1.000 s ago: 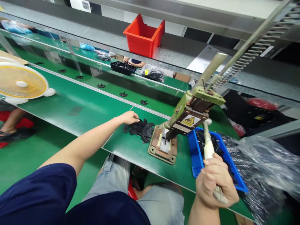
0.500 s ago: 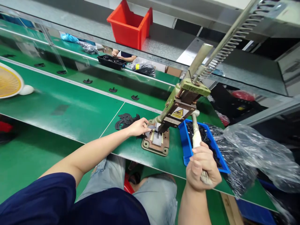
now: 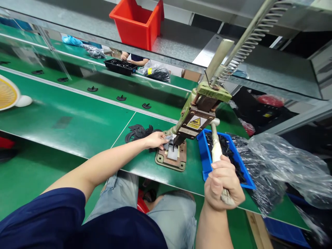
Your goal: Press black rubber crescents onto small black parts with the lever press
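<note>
My left hand pinches a dark grey curved plastic piece at the base plate of a green hand press. The press head, with a yellow warning label, stands over that piece, and its dark tip comes down close beside it; whether they touch I cannot tell. My right hand is wrapped around the pale, wrapped lever handle of the press. Left of the base lies a pile of dark curved pieces, partly behind my left hand.
A blue bin of black parts stands right of the press, beside clear plastic bags. Several black pieces sit in a row on the green belt. A red bin is on the shelf above. Across the belt, a co-worker's hands are near a black tray.
The view has shifted slightly. My left hand still holds the curved piece at the press base, its fingers a little differently placed. The right hand stays on the lever, which looks barely moved.
</note>
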A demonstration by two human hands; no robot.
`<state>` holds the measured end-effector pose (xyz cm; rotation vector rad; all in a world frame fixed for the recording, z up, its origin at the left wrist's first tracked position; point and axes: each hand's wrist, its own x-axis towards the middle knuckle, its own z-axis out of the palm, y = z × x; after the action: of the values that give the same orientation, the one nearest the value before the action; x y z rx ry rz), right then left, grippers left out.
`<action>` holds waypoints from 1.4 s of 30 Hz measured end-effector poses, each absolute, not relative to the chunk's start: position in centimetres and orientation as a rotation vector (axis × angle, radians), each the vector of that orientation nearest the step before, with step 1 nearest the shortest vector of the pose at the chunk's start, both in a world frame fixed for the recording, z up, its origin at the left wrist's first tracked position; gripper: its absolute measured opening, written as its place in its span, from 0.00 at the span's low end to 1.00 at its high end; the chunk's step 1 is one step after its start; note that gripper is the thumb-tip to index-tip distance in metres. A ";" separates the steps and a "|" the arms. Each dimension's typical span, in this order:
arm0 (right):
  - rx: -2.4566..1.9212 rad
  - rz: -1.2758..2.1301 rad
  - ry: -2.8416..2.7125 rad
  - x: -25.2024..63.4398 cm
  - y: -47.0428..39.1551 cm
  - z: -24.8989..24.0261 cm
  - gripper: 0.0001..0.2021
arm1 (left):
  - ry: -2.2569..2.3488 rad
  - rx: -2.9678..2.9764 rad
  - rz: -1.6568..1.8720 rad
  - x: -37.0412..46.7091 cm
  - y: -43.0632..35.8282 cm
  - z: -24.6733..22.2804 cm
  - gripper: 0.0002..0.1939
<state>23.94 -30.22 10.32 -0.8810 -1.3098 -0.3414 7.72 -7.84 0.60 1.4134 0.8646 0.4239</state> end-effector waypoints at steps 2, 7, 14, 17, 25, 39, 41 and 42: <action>-0.888 -0.341 -1.307 24.0 -30.2 10.3 0.14 | 0.871 1.423 0.423 7.8 -7.8 0.7 0.17; -0.893 -0.337 -1.286 23.9 -30.3 10.1 0.15 | 0.911 1.530 0.376 8.1 -7.2 1.0 0.18; -0.877 -0.338 -1.229 23.8 -29.9 9.9 0.15 | 0.979 1.528 0.153 8.5 -6.6 2.4 0.20; -0.856 -0.350 -1.218 23.7 -29.8 9.5 0.16 | 0.999 1.490 0.093 8.8 -6.6 2.8 0.18; -0.666 -0.384 -1.161 23.6 -27.6 15.1 0.15 | 0.958 1.321 0.025 9.1 -6.6 2.4 0.16; -1.475 -0.206 -1.434 23.5 -28.3 8.6 0.19 | 0.607 1.340 0.212 1.5 -11.8 6.2 0.27; -1.595 0.006 -1.711 22.2 -28.8 6.3 0.18 | 0.548 1.346 0.181 0.9 -12.9 6.6 0.29; -1.618 0.069 -1.819 21.6 -29.0 5.7 0.16 | 0.525 1.357 0.161 0.7 -13.4 6.8 0.30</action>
<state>21.58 -28.96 5.66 -1.6176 -1.8189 0.0690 0.74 -13.44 6.78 1.3571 0.5245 0.1606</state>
